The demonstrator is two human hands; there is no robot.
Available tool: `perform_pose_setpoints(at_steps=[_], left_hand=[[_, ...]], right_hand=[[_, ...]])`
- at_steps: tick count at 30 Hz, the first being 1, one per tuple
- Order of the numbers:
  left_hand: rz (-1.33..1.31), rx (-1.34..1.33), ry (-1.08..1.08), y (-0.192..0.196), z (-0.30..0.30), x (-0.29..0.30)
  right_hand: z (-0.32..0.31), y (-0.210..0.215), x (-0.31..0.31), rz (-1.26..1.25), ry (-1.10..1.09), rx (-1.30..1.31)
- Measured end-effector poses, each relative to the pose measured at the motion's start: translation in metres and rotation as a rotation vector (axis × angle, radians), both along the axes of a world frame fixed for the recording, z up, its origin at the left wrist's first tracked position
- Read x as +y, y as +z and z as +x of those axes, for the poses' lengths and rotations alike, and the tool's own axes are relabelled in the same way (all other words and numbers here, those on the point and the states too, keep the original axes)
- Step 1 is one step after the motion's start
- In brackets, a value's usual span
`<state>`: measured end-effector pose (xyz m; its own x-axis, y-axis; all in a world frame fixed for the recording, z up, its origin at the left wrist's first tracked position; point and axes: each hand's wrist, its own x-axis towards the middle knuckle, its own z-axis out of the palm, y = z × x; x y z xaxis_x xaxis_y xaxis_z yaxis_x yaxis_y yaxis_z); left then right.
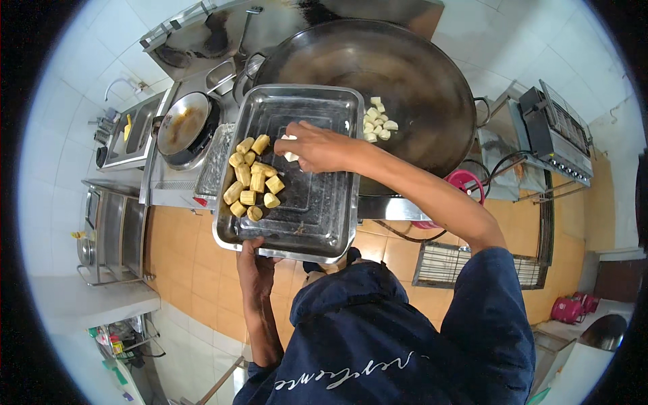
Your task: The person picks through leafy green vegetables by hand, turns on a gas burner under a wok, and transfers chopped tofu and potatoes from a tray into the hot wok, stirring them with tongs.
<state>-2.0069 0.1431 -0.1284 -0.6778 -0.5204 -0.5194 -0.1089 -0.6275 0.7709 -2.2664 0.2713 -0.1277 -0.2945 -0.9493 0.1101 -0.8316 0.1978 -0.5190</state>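
Tray (317,223) is metal, rectangular, held out over the floor in front of the body. Left hand (255,262) closed on its near edge from below, thumb on the rim, taking all the weight alone. Right hand (317,145) reaches across the tray's far half, fingers pinched on a pale food piece (290,155). Yellowish food chunks (253,181) sit in a loose cluster left of the right hand, above the left hand.

Big dark wok (405,74) lies just beyond the right hand, tray's far edge overlapping its rim; a few pale pieces (376,121) already inside, near the right fingertips.

Risks, as judged: one-hand grip at a single edge could let the tray tip, sliding chunks toward the low side or onto the tiled floor (196,263). Pieces dropped from height could splash if the wok holds hot oil; cannot tell if it does. Forearm passes close over the wok rim.

Room: open right half of tray, open floor below. Smaller wok (183,125) and stove top crowd the left side.
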Motion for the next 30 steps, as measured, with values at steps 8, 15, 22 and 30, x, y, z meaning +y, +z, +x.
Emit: perform_pose_setpoints(at_steps=[8,15,22,30], left_hand=[[0.018,0.036,-0.101,0.002,0.000,0.001],[-0.037,-0.055,-0.054,-0.013,0.005,0.002],[-0.192,0.025,-0.078,-0.028,0.013,0.005],[-0.005,0.045,0.085,-0.017,0.002,0.013]], right_hand=[[-0.027,0.001,0.014,-0.190,-0.018,-0.273],[-0.046,0.026,0.077,-0.420,-0.227,-0.789],[-0.103,-0.074,0.211,0.073,-0.489,-0.812],[-0.129,-0.180,0.260,0.677,-0.577,-0.255]])
